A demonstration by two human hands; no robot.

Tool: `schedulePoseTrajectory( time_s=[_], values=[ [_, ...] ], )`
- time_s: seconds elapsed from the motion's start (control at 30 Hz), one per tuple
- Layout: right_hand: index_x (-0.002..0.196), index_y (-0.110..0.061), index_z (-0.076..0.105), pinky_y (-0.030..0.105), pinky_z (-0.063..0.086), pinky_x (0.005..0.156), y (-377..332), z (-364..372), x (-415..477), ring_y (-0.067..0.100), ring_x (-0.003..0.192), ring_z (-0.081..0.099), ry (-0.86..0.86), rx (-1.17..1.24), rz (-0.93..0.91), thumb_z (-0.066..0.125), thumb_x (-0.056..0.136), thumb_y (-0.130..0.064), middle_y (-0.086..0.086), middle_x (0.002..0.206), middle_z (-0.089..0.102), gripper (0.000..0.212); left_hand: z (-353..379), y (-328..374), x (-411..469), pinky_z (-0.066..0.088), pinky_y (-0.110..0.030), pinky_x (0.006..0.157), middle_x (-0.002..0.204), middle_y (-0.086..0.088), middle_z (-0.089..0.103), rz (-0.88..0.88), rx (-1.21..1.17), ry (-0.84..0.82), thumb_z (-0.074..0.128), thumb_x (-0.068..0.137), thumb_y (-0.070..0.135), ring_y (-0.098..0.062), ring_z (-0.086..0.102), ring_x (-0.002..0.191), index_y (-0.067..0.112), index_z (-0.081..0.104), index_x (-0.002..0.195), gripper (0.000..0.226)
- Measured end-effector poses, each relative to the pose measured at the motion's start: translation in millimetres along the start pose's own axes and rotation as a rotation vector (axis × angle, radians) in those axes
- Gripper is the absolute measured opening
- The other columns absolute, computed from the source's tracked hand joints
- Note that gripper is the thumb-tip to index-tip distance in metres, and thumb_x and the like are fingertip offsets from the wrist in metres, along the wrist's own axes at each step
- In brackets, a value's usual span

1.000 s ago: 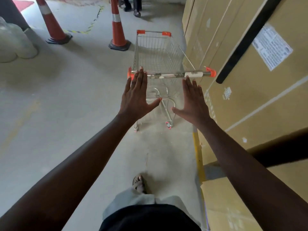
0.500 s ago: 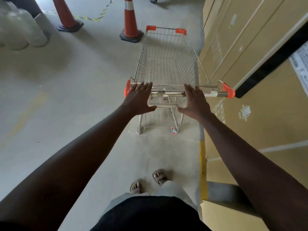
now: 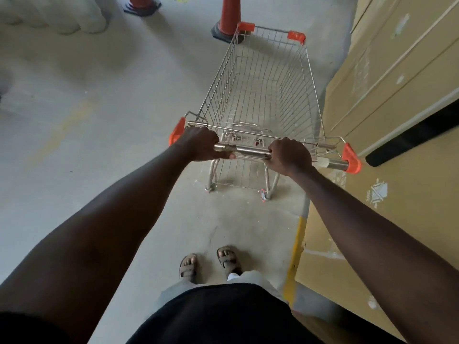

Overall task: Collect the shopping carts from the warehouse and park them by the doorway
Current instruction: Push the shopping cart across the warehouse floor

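Note:
A silver wire shopping cart with orange corner caps stands on the concrete floor straight ahead of me, its basket empty. Its metal handle bar runs across the near end. My left hand is wrapped around the left part of the bar. My right hand is wrapped around the bar right of its middle. The cart's rear wheels rest on the floor just beyond my sandalled feet.
Tall cardboard boxes line the right side, close to the cart. An orange traffic cone stands just beyond the cart's front left corner, another cone further left. White bags sit at the upper left. A yellow floor line runs beside the boxes.
My hands went from spread open in front of the handle to closed around it. I have stepped closer, so the cart fills more of the view.

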State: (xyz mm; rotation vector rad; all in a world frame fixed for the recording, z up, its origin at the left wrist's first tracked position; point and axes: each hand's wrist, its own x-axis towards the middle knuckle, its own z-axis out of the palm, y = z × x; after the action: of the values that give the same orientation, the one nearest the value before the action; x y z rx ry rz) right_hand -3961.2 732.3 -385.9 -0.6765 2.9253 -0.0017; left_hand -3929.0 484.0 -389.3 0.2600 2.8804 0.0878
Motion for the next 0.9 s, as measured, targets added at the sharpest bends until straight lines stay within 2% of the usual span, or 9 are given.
schedulePoseTrajectory(
  time_s=[0.27,0.43,0.53,0.63,0.77,0.9],
  values=[
    [0.098,-0.016,0.071,0.034,0.05,0.072,-26,8,-6,0.033,0.089,0.067,0.032,0.022,-0.077,0.062,0.083,-0.037,0.009,0.095,0.072,0.028,9,-8,-37,0.038,-0.029,0.061,0.069,0.001,0.054,-0.119,0.053,0.005,0.038,0.075,0.087,-0.021,0.055,0.064,0.019,0.058,0.073,0.071],
    [0.095,-0.017,0.07,0.035,0.05,0.072,-53,5,-2,0.033,0.088,0.067,-0.02,-0.013,-0.196,0.059,0.082,-0.039,0.008,0.094,0.071,0.028,24,-17,-74,0.044,-0.031,0.065,0.08,-0.005,0.061,-0.209,0.054,0.035,0.035,0.075,0.087,-0.024,0.058,0.07,0.021,0.054,0.073,0.069],
    [0.096,-0.014,0.07,0.035,0.05,0.074,-74,1,3,0.034,0.09,0.066,-0.046,-0.054,-0.283,0.06,0.082,-0.037,0.01,0.096,0.07,0.028,33,-23,-102,0.043,-0.03,0.064,0.075,-0.002,0.061,-0.305,0.024,0.05,0.035,0.075,0.088,-0.025,0.064,0.073,0.02,0.05,0.067,0.07],
    [0.101,-0.011,0.069,0.035,0.051,0.076,-101,0,7,0.034,0.092,0.067,-0.048,-0.077,-0.391,0.061,0.081,-0.033,0.012,0.098,0.07,0.03,43,-29,-136,0.041,-0.03,0.063,0.063,0.003,0.053,-0.421,-0.002,0.069,0.035,0.077,0.088,-0.021,0.057,0.064,0.021,0.053,0.065,0.07],
    [0.096,-0.013,0.07,0.035,0.051,0.073,-147,4,8,0.033,0.087,0.067,-0.027,-0.09,-0.521,0.06,0.081,-0.032,0.011,0.092,0.07,0.027,56,-38,-187,0.044,-0.033,0.066,0.056,0.007,0.042,-0.561,-0.022,0.105,0.032,0.077,0.088,-0.02,0.051,0.061,0.024,0.044,0.058,0.068],
    [0.098,-0.014,0.07,0.035,0.051,0.075,-203,8,2,0.034,0.088,0.067,-0.03,-0.095,-0.665,0.059,0.079,-0.031,0.012,0.093,0.071,0.028,68,-46,-244,0.053,-0.039,0.076,0.062,0.001,0.05,-0.729,-0.069,0.141,0.023,0.071,0.091,-0.023,0.055,0.063,0.02,0.051,0.063,0.076]
  ],
)
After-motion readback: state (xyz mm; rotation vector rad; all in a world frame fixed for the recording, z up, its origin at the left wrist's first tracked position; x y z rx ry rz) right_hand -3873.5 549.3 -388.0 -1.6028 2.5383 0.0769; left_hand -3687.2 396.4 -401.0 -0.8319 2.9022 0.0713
